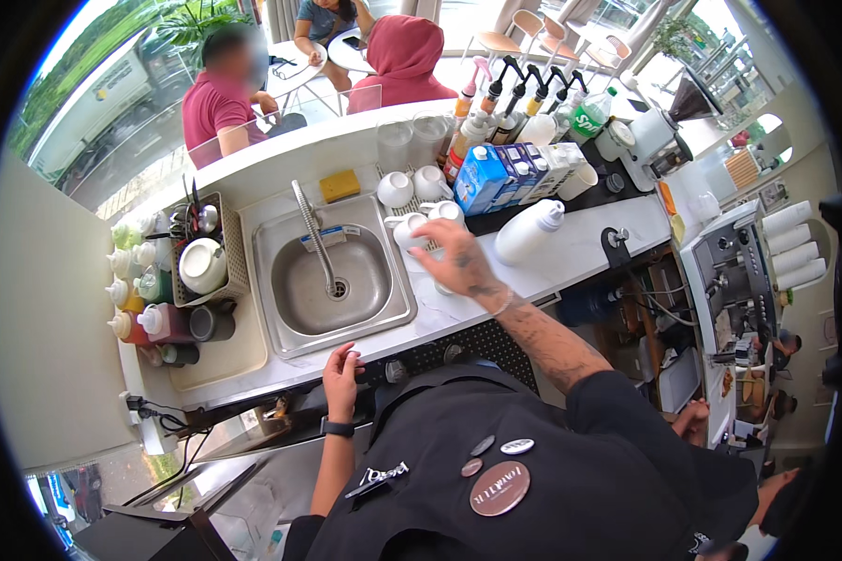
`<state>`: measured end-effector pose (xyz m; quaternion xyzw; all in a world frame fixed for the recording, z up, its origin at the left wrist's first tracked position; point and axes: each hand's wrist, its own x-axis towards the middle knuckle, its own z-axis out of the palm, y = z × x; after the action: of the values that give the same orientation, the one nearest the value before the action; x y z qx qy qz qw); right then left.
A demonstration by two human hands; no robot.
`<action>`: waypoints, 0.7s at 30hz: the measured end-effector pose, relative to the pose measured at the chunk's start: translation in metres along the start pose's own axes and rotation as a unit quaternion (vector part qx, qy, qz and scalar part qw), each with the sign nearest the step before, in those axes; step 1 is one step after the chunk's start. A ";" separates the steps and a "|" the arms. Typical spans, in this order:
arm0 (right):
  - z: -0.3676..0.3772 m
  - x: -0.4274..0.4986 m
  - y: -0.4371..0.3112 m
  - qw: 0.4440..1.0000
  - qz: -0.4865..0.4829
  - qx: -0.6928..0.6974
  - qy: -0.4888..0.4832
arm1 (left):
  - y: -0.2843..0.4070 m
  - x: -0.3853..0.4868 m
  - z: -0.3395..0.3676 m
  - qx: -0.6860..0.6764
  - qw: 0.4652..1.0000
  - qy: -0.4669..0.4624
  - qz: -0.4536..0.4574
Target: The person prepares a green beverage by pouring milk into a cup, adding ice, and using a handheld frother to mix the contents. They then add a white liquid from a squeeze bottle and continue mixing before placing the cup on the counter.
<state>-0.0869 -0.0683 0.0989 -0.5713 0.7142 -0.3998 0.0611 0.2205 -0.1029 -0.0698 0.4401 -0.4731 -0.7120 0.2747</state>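
My right hand (459, 258) is over the counter right of the sink, its thumb and fingers apart and nothing seen between them. Just beyond its fingertips stands a white cup (407, 230); whether they touch is not plain. More white cups (395, 189) stand close behind on a slotted drip mat (410, 205). Part of a small vessel (442, 287) shows beneath the hand, mostly hidden. My left hand (342, 368) hangs at the counter's front edge before the steel sink (333, 280), fingers loosely bent and holding nothing visible. A white squeeze bottle (530, 233) stands right of my right hand.
A flexible faucet (312, 224) arches over the basin, with a yellow sponge (339, 186) behind. Left are a utensil basket (235, 259) and squeeze bottles (130, 326). Cartons (480, 179), pump bottles (495, 91) and a coffee grinder (663, 133) line the right. People sit beyond the ledge.
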 end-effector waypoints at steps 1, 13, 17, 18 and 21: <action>-0.015 -0.015 0.027 0.998 0.006 -0.066 -0.001 | -0.001 0.002 0.006 0.006 1.000 -0.013 -0.006; 0.044 -0.071 0.143 0.976 -0.026 -0.146 -0.159 | 0.014 -0.044 0.087 0.204 0.952 0.058 0.219; 0.038 -0.067 0.163 0.954 -0.049 -0.201 -0.218 | -0.038 -0.105 0.098 0.228 0.939 0.179 0.184; 0.037 -0.063 0.170 0.947 -0.048 -0.205 -0.241 | -0.049 -0.129 0.103 0.225 0.932 0.232 0.165; 0.042 -0.053 0.187 0.928 -0.083 -0.251 -0.261 | -0.108 -0.202 0.140 0.168 0.902 0.389 0.082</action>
<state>-0.1896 -0.0380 -0.0685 -0.7094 0.7000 -0.0478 0.0668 0.1918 0.1641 -0.0717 0.6816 -0.4755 -0.3689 0.4162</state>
